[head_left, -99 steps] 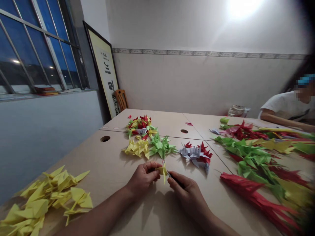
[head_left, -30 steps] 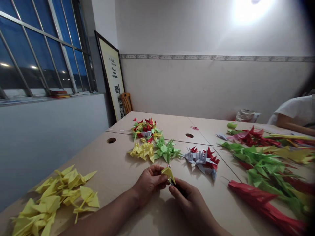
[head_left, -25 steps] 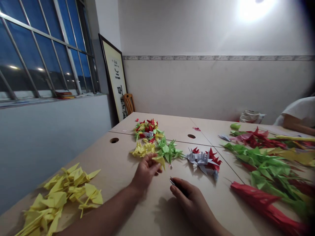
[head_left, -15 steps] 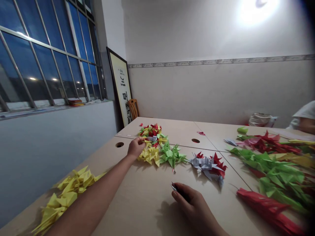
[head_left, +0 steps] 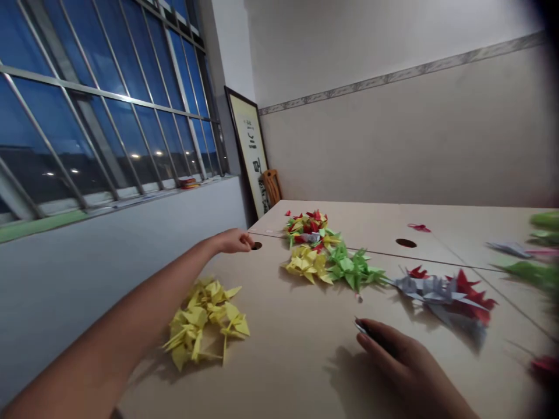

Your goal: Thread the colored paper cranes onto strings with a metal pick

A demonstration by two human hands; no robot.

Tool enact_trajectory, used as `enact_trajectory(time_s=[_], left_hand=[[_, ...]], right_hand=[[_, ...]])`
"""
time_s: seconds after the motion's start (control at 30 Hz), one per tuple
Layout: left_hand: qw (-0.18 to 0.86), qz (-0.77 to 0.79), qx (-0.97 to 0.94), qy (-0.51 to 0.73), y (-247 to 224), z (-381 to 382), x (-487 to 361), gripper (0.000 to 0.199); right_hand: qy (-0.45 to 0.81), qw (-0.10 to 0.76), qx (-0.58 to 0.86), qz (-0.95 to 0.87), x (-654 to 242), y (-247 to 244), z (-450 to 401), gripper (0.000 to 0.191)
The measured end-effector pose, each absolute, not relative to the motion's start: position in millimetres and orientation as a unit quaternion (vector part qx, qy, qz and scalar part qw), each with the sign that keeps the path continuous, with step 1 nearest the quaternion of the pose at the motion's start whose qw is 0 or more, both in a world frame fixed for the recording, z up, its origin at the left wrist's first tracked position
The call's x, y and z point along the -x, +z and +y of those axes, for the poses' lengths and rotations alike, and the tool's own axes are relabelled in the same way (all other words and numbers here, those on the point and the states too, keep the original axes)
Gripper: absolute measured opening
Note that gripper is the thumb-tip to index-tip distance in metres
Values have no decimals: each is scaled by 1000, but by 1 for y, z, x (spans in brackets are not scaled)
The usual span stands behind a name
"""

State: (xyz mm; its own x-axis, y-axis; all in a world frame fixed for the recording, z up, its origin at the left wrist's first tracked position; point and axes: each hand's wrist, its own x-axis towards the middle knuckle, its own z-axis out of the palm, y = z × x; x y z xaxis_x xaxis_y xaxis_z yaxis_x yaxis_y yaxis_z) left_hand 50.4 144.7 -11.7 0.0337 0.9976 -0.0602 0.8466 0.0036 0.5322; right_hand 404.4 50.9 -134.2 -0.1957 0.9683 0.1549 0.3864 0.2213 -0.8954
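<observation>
My left hand point(head_left: 236, 240), fingers closed in a pinch, is beside a round hole point(head_left: 257, 246) in the table. Whatever may be between its fingertips is too small to make out. Below my left forearm lies a bunch of yellow paper cranes point(head_left: 198, 326). My right hand point(head_left: 399, 355) hovers over the near part of the table, curled round a small thin thing whose greyish tip pokes out past the thumb. In the middle, mixed folded cranes point(head_left: 310, 227), yellow cranes point(head_left: 305, 263) and green cranes point(head_left: 354, 269) lie in a row. Grey cranes point(head_left: 430, 288) and red cranes point(head_left: 471, 294) continue it rightward.
More green paper point(head_left: 533, 272) and red paper point(head_left: 545, 366) blur at the right edge. A second hole point(head_left: 406, 242) and a pink-red loop point(head_left: 419, 227) are on the far table. A framed board point(head_left: 248, 151) and a wooden chair point(head_left: 273, 183) stand behind. A barred window is on the left.
My left hand has moved left, away from the mixed cranes to the table hole. My view has swung left, so things appear further right. My right hand keeps its curled pose.
</observation>
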Motion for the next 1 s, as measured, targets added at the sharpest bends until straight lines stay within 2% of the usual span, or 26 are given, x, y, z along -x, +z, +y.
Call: enact_trajectory(time_s=[0.13,0.27,0.57,0.73,0.8,0.87,0.93,1.0], left_hand=[[260,686,-677,59,0,104,-14,36],[257,678,-689,6,-10,81,-11,41],[187,681,-707,-41,-35,80,-25,32],[166,673,-720,-33,-7,82,-18,34],[150,674,-723,5,13,80,-21,30],[153,661,-728,96,25,77,-38,25],[214,615,-723,231,19,76,-73,27],[330,544,-675,374,-7,78,-123,34]], right_hand=[[370,376,509,-680,-404,-134,50,37],[367,386,511,-674,-404,-136,49,37],[351,384,496,-695,-404,-131,45,35],[347,370,479,-716,-405,-129,45,36],[345,371,468,-724,-405,-130,45,35],[347,376,456,-729,-404,-131,45,34],[346,391,454,-722,-404,-131,45,32],[342,418,467,-700,-404,-132,46,32]])
